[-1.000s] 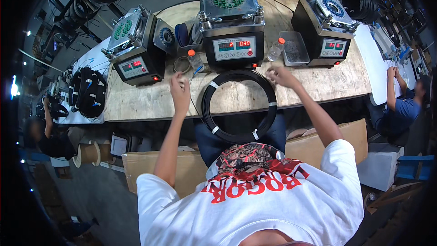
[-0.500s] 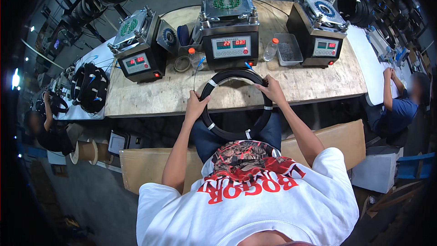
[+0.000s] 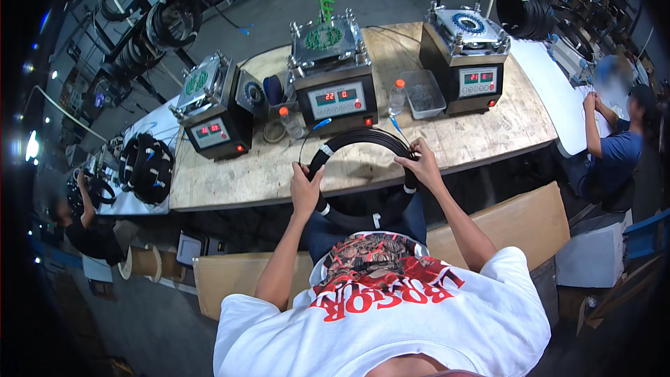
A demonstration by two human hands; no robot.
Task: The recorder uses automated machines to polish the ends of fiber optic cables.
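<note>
Moved: both hands, raised and off the sides of the black cable coil (image 3: 359, 137) a second ago, have come onto it.
Left hand (image 3: 305, 190): grasping the coil's left side, thumb on the inner edge of the ring, the other fingers (image 3: 300, 170) round the outer edge.
Right hand (image 3: 423, 166): grasping the coil's right side, thumb toward the opening, the other fingers across the outside.
Coil: between the two hands, its far arc over the front edge of the worktop (image 3: 481, 136), its near arc over the lap; whether its underside touches the wood, I cannot tell.
White ties (image 3: 326, 150): wrapped round the coil at intervals, one just above the left hand.
Blue tips (image 3: 322, 123): two, on thin cable ends beyond the far arc, one toward each hand.
Middle machine (image 3: 335, 98): standing beyond the coil, red display lit.
Bottles (image 3: 289, 126): orange-capped, one on either side of that machine.
Clear bin (image 3: 425, 103): right of the right-hand bottle.
</note>
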